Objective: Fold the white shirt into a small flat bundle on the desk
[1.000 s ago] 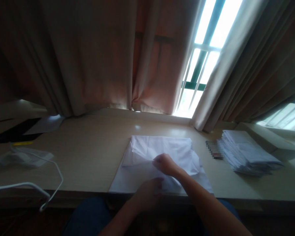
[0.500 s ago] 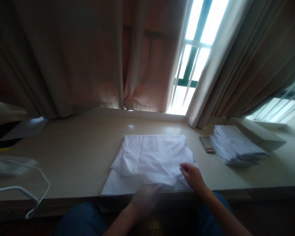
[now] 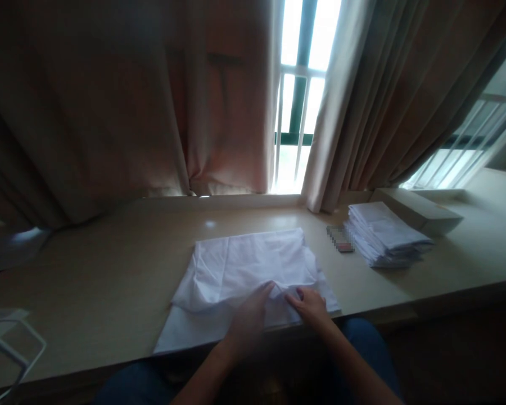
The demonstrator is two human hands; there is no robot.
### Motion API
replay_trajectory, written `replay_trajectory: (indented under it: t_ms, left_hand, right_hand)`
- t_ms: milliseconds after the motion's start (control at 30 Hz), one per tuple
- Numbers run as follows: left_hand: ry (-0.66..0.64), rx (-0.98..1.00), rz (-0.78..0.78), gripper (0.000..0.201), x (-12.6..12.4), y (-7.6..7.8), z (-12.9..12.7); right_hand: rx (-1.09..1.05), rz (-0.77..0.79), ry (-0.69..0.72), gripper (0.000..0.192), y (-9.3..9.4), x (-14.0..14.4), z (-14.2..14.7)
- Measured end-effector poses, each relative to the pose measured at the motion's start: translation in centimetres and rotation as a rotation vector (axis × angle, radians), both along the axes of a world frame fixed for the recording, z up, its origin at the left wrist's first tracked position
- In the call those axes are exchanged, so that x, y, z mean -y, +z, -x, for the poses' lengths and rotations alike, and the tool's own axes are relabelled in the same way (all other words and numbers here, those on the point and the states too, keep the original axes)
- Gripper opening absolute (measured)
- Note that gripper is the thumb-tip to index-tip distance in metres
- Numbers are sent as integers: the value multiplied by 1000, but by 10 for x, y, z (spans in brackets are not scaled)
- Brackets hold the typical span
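Left hand (image 3: 249, 315) flat, right hand (image 3: 310, 304) flat on white cloth (image 3: 244, 270) near table (image 3: 109, 281) front edge

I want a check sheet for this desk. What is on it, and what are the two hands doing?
Surface: pale wooden desk under a window, dimly lit.
Job's things: white cloth, partly folded and rumpled, lying flat at the near edge.
Clutter: stack of folded white cloths at the right, a small blurred item beside it, a flat box behind.
Grips: left hand and right hand both rest on the cloth's near part, fingers pressing its folds.
Cables: white wire frame at the far left.
Surroundings: curtains, barred window.
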State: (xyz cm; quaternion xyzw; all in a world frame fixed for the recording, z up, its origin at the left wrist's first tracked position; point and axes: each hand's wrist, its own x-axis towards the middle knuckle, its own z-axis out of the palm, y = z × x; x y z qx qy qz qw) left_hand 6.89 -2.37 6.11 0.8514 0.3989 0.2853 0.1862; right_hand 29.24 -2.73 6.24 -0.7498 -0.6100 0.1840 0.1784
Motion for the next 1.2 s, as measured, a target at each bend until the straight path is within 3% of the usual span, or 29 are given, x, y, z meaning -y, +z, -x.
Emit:
replay_trajectory:
  t_ms: [167, 267, 333, 433, 500, 700, 800, 900, 1000, 1100, 1200]
  left_hand:
    - [22, -140, -232, 50, 12, 8, -1]
    - [51, -249, -354, 40, 26, 12, -5]
    - [119, -302, -392, 44, 32, 13, -10]
    - [216, -356, -344, 65, 29, 13, -22]
    - [217, -388, -288, 68, 23, 13, -33]
    - [197, -439, -149, 23, -1, 28, -59]
    - [231, -436, -121, 27, -17, 42, -56]
    - [267, -438, -89, 34, -34, 54, -48]
    - [276, -445, -59, 37, -47, 65, -43]
    - [275, -451, -35, 38, -54, 75, -43]
    - [275, -450, -20, 39, -56, 82, -44]
  right_hand:
    - [-161, -44, 6, 17, -1, -12, 9]
    - [-223, -71, 2, 13, -6, -7, 11]
    - [-251, -83, 21, 16, -6, -4, 10]
    - [-254, -75, 43, 21, -6, -4, 8]
    - [-248, -71, 37, 21, -6, -6, 8]
    - [-249, -151, 46, 20, -12, -7, 9]
    - [-218, -200, 68, 19, -11, 0, 12]
    - [-138, -316, 169, 12, -9, 15, 17]
    - [-24, -386, 375, 15, -8, 31, 22]
    - [34, -345, 548, 28, -6, 43, 23]
    - [12, -257, 580, 48, 1, 47, 23]
